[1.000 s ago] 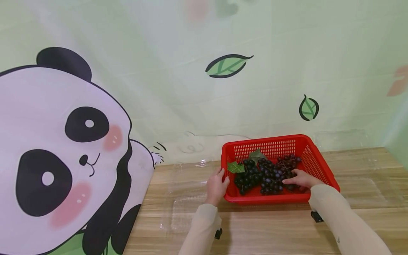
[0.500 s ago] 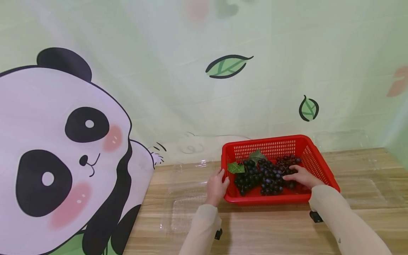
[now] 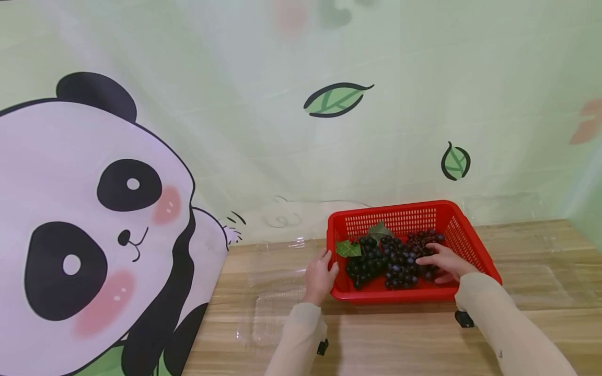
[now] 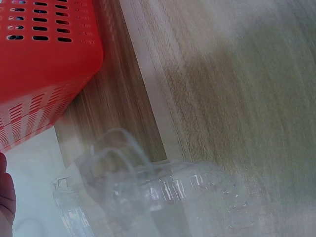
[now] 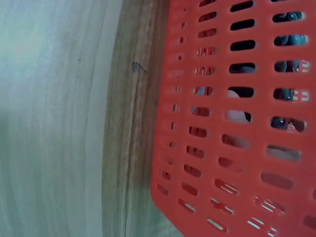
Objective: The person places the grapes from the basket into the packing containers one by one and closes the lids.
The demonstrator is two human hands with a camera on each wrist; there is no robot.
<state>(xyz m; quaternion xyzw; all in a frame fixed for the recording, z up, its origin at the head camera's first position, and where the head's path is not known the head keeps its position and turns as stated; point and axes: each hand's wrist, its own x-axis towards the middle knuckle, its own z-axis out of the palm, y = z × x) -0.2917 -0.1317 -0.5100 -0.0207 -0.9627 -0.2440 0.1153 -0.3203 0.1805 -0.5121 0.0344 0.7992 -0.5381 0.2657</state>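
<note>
A red plastic basket with slotted walls stands on the table, holding bunches of dark grapes with a green leaf at their left end. My left hand holds the basket's left side, fingers and thumb at the rim; in the left wrist view only a bit of its fingers shows beside the wall. Reaching over the front right rim, my right hand is inside the basket with fingers spread at the right-hand grapes. The right wrist view mostly shows the slotted wall, hiding most of that hand.
Clear plastic containers lie on the wooden table left of the basket, and more clear plastic lies to its right. Behind the table hangs a pale green backdrop printed with a panda and leaves.
My right hand's fingers have lifted slightly and spread apart over the grapes, with the thumb now lower. The left hand and the basket have stayed in place.
</note>
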